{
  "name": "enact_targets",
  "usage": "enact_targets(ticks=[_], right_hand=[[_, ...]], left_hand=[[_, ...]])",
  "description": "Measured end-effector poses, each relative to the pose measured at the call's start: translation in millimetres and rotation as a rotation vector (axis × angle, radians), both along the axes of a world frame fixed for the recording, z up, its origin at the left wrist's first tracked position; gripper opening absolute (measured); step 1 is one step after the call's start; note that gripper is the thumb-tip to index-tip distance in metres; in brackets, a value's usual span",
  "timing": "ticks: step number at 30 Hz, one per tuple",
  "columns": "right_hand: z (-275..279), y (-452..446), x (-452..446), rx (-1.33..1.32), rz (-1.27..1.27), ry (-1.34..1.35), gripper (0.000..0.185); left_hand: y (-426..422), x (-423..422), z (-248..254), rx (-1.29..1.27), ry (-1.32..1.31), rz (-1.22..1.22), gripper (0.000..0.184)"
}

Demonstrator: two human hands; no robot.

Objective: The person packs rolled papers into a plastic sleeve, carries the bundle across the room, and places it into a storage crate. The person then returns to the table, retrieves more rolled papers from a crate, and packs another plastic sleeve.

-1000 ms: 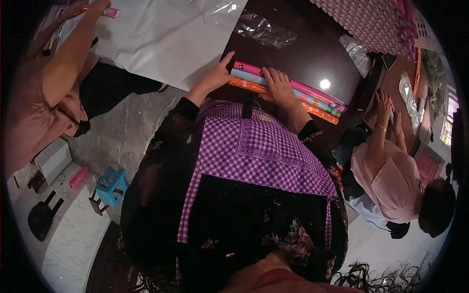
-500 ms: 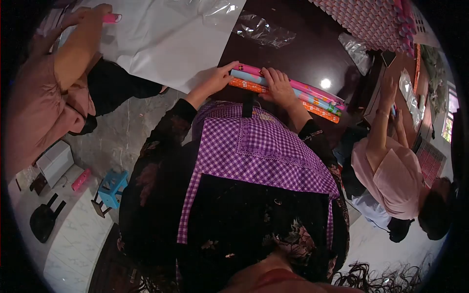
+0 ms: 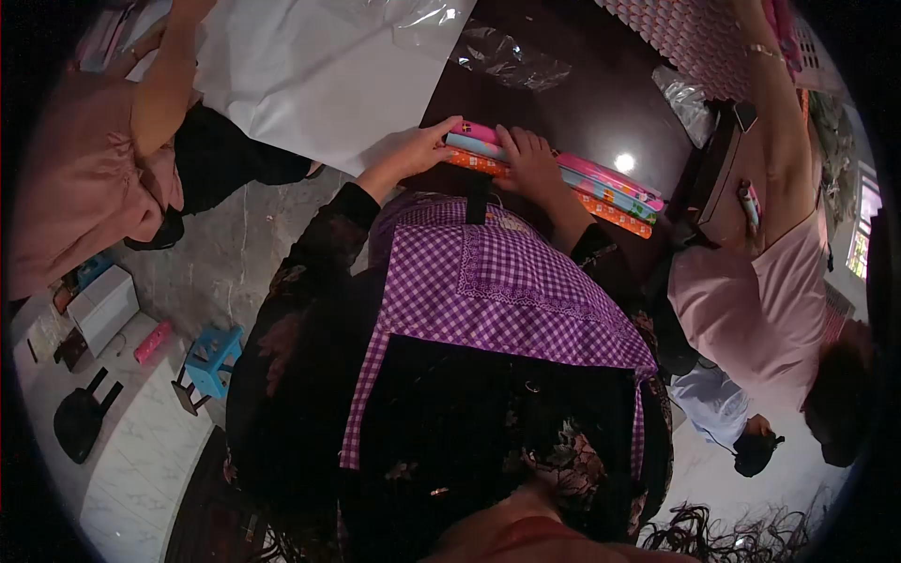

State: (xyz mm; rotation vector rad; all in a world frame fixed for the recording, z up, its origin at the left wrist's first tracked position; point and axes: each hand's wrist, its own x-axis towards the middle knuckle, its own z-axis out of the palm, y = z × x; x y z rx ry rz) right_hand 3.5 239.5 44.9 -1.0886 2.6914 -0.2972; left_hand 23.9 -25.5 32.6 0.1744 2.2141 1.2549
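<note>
Three patterned wrapping paper rolls lie side by side on the dark table: a pink roll (image 3: 596, 169), a light blue roll (image 3: 574, 178) and an orange roll (image 3: 615, 215). My left hand (image 3: 419, 151) is closed at their left ends, with the index finger at the tip of the pink one. Across their middle lies my right hand (image 3: 531, 161), its fingers bent over the pink and blue rolls. Part of the orange roll is hidden under that hand.
A white sheet (image 3: 291, 84) covers the table's left side. Clear plastic wrap (image 3: 511, 61) lies on the dark tabletop (image 3: 582, 113). Many stacked rolls (image 3: 680, 42) stand at the far right. Co-workers flank me; one arm (image 3: 784, 122) reaches forward. A blue stool (image 3: 214, 359) stands on the floor.
The co-worker on the right has stretched an arm forward to the stacked rolls, leaving a small item on the table. The left co-worker's hands have moved upward. My hands have barely shifted.
</note>
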Motion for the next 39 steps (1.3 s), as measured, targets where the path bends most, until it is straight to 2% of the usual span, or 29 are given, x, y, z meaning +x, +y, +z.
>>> enact_targets(ticks=[3,7,10,12,16,19,21,24,34,37,39], right_hand=[[1,-2,-1,0.02,0.031,0.017,0.101],[3,-5,-1,0.056,0.077,0.033,0.098],[2,-7,1,0.043,0.063,0.048,0.098],[0,-4,1,0.035,0.074,0.061,0.097],[0,-2,3,0.044,0.087,0.108,0.093],[-1,0,4,0.025,0.087,0.121,0.092],[-2,0,4,0.022,0.086,0.124,0.091],[-3,-1,4,0.014,0.092,0.136,0.091],[2,-1,0,0.017,0.064,0.104,0.095],[0,0,2,0.061,0.053,0.117,0.095],[1,3,2,0.077,0.059,0.104,0.094]], left_hand=[[-4,1,-14,0.129,0.018,0.023,0.07],[-4,-3,-24,0.111,0.025,0.01,0.07],[-5,-2,-24,0.111,-0.124,0.023,0.072],[2,1,-22,0.245,-0.009,0.089,0.073],[4,5,-17,0.209,-0.005,0.15,0.071],[5,4,-12,0.313,0.026,0.205,0.073],[2,3,4,0.208,-0.233,0.215,0.073],[3,8,4,0.299,-0.229,0.299,0.073],[13,6,-2,0.332,-0.302,0.458,0.063],[25,2,-15,0.186,-0.193,0.487,0.063],[29,-2,-27,0.071,0.069,0.427,0.064]])
